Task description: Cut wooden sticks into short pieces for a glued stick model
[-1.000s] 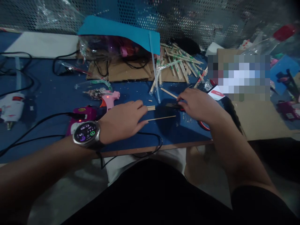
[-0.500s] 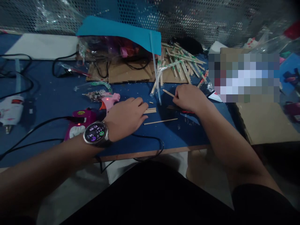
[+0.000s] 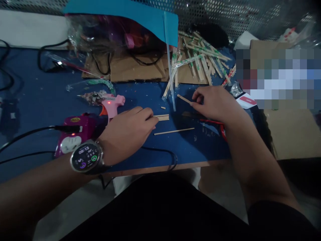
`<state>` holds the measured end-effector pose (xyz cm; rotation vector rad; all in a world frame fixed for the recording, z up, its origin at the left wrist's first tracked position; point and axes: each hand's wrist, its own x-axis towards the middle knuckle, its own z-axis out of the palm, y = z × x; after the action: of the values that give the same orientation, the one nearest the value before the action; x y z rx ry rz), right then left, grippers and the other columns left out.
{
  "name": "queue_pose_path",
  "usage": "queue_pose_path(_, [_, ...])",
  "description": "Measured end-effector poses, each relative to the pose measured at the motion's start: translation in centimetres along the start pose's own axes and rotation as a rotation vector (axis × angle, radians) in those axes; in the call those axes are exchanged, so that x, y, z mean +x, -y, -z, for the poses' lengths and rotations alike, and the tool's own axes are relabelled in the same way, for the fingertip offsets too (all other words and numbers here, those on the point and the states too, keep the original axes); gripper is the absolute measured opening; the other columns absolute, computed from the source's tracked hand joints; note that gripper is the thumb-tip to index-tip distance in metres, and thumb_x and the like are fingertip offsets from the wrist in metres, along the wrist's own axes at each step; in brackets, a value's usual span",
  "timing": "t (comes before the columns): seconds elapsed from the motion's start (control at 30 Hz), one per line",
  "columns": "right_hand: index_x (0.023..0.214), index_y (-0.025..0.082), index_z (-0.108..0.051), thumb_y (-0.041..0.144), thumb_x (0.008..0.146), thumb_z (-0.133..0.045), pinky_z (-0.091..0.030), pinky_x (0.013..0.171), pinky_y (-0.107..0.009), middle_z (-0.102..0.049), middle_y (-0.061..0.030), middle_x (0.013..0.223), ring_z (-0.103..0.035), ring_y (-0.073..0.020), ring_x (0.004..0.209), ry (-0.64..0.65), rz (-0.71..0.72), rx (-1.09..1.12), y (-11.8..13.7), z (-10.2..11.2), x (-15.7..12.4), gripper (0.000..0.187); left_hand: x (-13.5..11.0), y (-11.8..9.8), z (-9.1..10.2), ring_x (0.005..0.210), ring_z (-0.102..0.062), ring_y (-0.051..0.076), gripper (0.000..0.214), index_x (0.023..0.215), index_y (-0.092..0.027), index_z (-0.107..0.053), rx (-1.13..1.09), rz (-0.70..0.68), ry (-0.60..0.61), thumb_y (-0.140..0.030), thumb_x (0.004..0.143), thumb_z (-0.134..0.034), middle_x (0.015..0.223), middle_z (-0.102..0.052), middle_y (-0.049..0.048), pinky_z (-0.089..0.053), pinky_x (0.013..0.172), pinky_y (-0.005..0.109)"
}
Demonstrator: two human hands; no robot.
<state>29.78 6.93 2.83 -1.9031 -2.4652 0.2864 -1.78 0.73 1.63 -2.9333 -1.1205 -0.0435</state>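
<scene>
My left hand (image 3: 130, 134), wearing a watch, has thumb and fingertips pinched on the near ends of a few short wooden sticks (image 3: 164, 117) lying side by side on the blue table. My right hand (image 3: 213, 102) holds a thin wooden stick (image 3: 184, 99) between thumb and fingers, its free end pointing left. A single longer stick (image 3: 175, 131) lies in front of the short ones, and a tiny cut piece (image 3: 163, 107) lies behind them. Red-handled scissors (image 3: 222, 130) rest partly hidden under my right wrist.
Beside my left hand are a pink glue gun (image 3: 111, 104) and a purple power strip (image 3: 82, 125) with cables. Wrapped chopsticks (image 3: 198, 60) are heaped on cardboard (image 3: 137, 72) at the back. More cardboard (image 3: 293, 134) stands at the right.
My left thumb has closed in against the fingers at the short sticks. My right hand has turned a little, still holding its stick, and more of the scissors shows. The view has shifted slightly.
</scene>
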Motion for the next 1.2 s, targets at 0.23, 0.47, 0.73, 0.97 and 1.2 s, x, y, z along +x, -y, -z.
queue_pose_path(0.23, [0.094,0.024,-0.077,0.024,0.089,-0.068,-0.049,0.076,-0.043,-0.08,-0.0084,0.09,-0.072,-0.0311,0.086,0.028,-0.046,-0.02,0.2,-0.9,0.5,0.011,-0.1,0.2,0.0,0.098,-0.068,0.033,0.027,0.118,-0.016,-0.079,-0.057,-0.008,0.011,-0.02,0.113,-0.053,0.118,-0.076,0.0139,-0.058,0.077,0.048])
queue_pose_path(0.47, [0.087,0.025,-0.071,0.029,0.088,-0.069,-0.049,0.075,-0.042,-0.078,-0.0097,0.101,-0.071,-0.0296,0.089,0.067,0.006,-0.023,0.2,-0.6,0.4,0.004,-0.1,0.5,-0.1,0.096,-0.067,0.03,0.029,0.111,-0.019,-0.078,-0.084,-0.001,0.023,-0.021,0.114,-0.049,0.113,-0.077,0.011,-0.058,0.08,0.046])
queue_pose_path(0.73, [0.101,0.027,-0.078,0.028,0.092,-0.071,-0.051,0.073,-0.039,-0.076,-0.0035,0.084,-0.068,-0.0225,0.073,0.004,0.134,0.158,2.1,1.2,-1.6,0.011,0.0,0.8,-0.3,0.104,-0.07,0.033,0.033,0.115,-0.019,-0.078,-0.205,0.048,0.079,-0.018,0.113,-0.045,0.114,-0.078,0.0119,-0.06,0.085,0.05])
queue_pose_path(0.97, [0.11,0.029,-0.08,0.022,0.104,-0.062,-0.059,0.083,-0.038,-0.085,-0.0031,0.11,-0.079,-0.0241,0.092,0.234,0.488,0.36,3.6,0.2,-2.6,0.021,0.0,0.9,-0.3,0.111,-0.073,0.033,0.029,0.115,-0.022,-0.078,-0.268,0.071,0.073,-0.017,0.111,-0.049,0.115,-0.078,0.0093,-0.059,0.091,0.049])
queue_pose_path(1.2, [0.116,0.024,-0.08,0.017,0.106,-0.06,-0.06,0.092,-0.038,-0.083,-0.0067,0.118,-0.08,-0.0253,0.106,0.196,0.49,0.36,4.7,-1.7,-2.8,0.023,-0.1,1.1,-0.1,0.105,-0.071,0.03,0.035,0.11,-0.025,-0.078,-0.295,0.085,0.004,-0.021,0.114,-0.043,0.111,-0.077,0.0083,-0.059,0.09,0.05])
